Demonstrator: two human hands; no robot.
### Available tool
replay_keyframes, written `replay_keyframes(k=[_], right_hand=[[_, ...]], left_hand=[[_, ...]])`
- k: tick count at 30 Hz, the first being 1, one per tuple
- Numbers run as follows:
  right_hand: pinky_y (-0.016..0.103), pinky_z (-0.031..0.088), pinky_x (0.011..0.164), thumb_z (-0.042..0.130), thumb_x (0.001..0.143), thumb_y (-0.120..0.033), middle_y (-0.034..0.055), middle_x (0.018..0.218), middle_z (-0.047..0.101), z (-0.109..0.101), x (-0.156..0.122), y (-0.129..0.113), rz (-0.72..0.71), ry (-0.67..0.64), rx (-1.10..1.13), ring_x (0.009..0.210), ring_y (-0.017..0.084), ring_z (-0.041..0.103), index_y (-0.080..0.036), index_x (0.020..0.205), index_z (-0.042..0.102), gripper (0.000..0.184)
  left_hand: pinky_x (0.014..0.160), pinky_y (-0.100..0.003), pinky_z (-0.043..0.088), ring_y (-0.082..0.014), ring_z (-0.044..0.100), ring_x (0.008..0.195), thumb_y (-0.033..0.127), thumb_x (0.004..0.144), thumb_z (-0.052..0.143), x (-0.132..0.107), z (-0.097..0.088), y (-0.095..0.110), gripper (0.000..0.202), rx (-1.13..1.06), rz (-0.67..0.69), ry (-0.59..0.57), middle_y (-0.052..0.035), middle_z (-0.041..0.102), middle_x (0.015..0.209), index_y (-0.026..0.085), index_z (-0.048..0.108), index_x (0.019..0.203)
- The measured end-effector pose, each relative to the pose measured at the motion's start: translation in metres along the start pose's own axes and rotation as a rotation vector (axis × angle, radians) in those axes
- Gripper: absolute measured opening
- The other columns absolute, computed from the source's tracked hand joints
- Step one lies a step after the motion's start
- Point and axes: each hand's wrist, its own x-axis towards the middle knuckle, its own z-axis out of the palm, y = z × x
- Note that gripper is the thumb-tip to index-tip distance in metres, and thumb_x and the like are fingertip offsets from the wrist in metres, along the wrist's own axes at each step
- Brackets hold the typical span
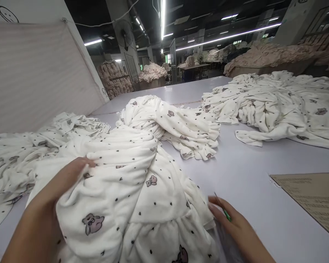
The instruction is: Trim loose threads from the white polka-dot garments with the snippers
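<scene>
Gripping white fleece on pale table, right hand perhaps pinching green tool, dim warehouse.

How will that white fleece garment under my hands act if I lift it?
The white fleece garment will probably flop and drape; it already lies in soft folds. Its bulk suggests some drag across the table. The left hand bunches it easily.

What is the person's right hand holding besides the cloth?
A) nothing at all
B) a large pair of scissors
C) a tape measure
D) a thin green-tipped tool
D: the right hand rests at the edge of the white printed fleece garment with a thin green-tipped tool between its fingers, while the left hand pinches the fabric higher up.
</scene>
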Motion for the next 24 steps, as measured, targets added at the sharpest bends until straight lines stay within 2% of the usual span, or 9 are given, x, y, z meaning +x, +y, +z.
replay_keyframes(k=[2, 4, 6, 9, 13, 17, 19, 21, 24], right_hand=[[0.044, 0.025, 0.106, 0.056, 0.077, -0.058, 0.0128, 0.144, 0.036, 0.026, 0.024, -0.005, -0.02, -0.021, 0.016, 0.129, 0.03, 0.034, -0.017, 0.136, 0.034, 0.075], [0.051, 0.022, 0.105, 0.065, 0.077, -0.046, 0.0131, 0.146, 0.032, 0.053, 0.035, -0.012, -0.047, -0.119, 0.053, 0.13, 0.03, 0.034, -0.019, 0.141, 0.027, 0.079], [0.052, 0.031, 0.101, 0.066, 0.079, -0.037, 0.0105, 0.137, 0.046, 0.076, 0.032, -0.018, -0.063, -0.312, 0.139, 0.121, 0.028, 0.046, -0.019, 0.133, 0.042, 0.062], [0.044, 0.047, 0.086, 0.055, 0.088, -0.039, 0.0064, 0.109, 0.066, 0.089, 0.019, -0.024, -0.033, -0.603, 0.289, 0.095, 0.02, 0.064, -0.016, 0.114, 0.058, 0.035], [0.04, 0.05, 0.08, 0.049, 0.091, -0.041, 0.0044, 0.095, 0.069, 0.048, 0.026, -0.036, 0.045, -0.671, 0.318, 0.083, 0.017, 0.067, -0.014, 0.105, 0.061, 0.032], [0.038, 0.05, 0.08, 0.055, 0.089, -0.036, 0.0022, 0.092, 0.069, -0.028, 0.068, -0.055, 0.08, -0.477, 0.15, 0.082, 0.017, 0.067, -0.015, 0.096, 0.063, 0.024], [0.037, 0.05, 0.081, 0.055, 0.088, -0.037, 0.0029, 0.096, 0.069, -0.049, 0.083, -0.058, 0.072, -0.394, 0.05, 0.083, 0.017, 0.066, -0.018, 0.099, 0.063, 0.023], [0.039, 0.049, 0.083, 0.057, 0.087, -0.035, 0.0036, 0.1, 0.068, -0.048, 0.086, -0.052, 0.048, -0.344, -0.031, 0.087, 0.018, 0.065, -0.017, 0.101, 0.063, 0.024], [0.042, 0.046, 0.087, 0.06, 0.085, -0.037, 0.0052, 0.107, 0.066, -0.024, 0.074, -0.032, 0.015, -0.28, -0.107, 0.093, 0.02, 0.064, -0.015, 0.107, 0.06, 0.032]], left_hand=[[0.087, -0.043, 0.046, -0.0292, 0.053, 0.11, 0.063, 0.081, 0.041, -0.002, 0.005, 0.01, 0.056, 0.113, -0.106, -0.162, -0.0104, 0.055, 0.125, 0.018, 0.06, 0.11], [0.097, -0.058, 0.032, -0.0402, 0.038, 0.123, 0.067, 0.065, 0.058, -0.007, 0.017, 0.027, 0.076, 0.32, -0.132, -0.179, -0.0172, 0.04, 0.139, 0.015, 0.055, 0.12], [0.1, -0.063, 0.023, -0.0448, 0.027, 0.129, 0.059, 0.065, 0.061, -0.013, 0.035, 0.044, 0.077, 0.495, -0.09, -0.107, -0.0211, 0.034, 0.142, 0.008, 0.052, 0.124], [0.1, -0.062, 0.023, -0.0469, 0.023, 0.129, 0.035, 0.07, 0.059, -0.019, 0.063, 0.057, 0.065, 0.618, 0.01, 0.038, -0.0254, 0.036, 0.14, -0.001, 0.05, 0.123], [0.1, -0.063, 0.019, -0.0461, 0.023, 0.13, 0.017, 0.072, 0.053, -0.004, 0.079, 0.045, 0.056, 0.636, 0.052, 0.141, -0.0281, 0.037, 0.138, -0.006, 0.048, 0.122], [0.099, -0.064, 0.017, -0.0439, 0.021, 0.131, 0.016, 0.08, 0.043, 0.024, 0.079, 0.014, 0.048, 0.609, 0.022, 0.199, -0.024, 0.035, 0.141, -0.003, 0.044, 0.125], [0.102, -0.061, 0.016, -0.0416, 0.024, 0.131, 0.017, 0.082, 0.042, 0.027, 0.083, 0.001, 0.047, 0.592, 0.032, 0.2, -0.0224, 0.035, 0.142, -0.002, 0.044, 0.125], [0.106, -0.055, 0.016, -0.0393, 0.026, 0.131, 0.021, 0.081, 0.045, 0.023, 0.088, -0.008, 0.049, 0.57, 0.063, 0.173, -0.0217, 0.037, 0.141, -0.001, 0.046, 0.125], [0.107, -0.05, 0.018, -0.037, 0.028, 0.131, 0.026, 0.08, 0.049, 0.011, 0.086, -0.014, 0.051, 0.536, 0.097, 0.115, -0.0208, 0.039, 0.14, 0.001, 0.049, 0.124]])
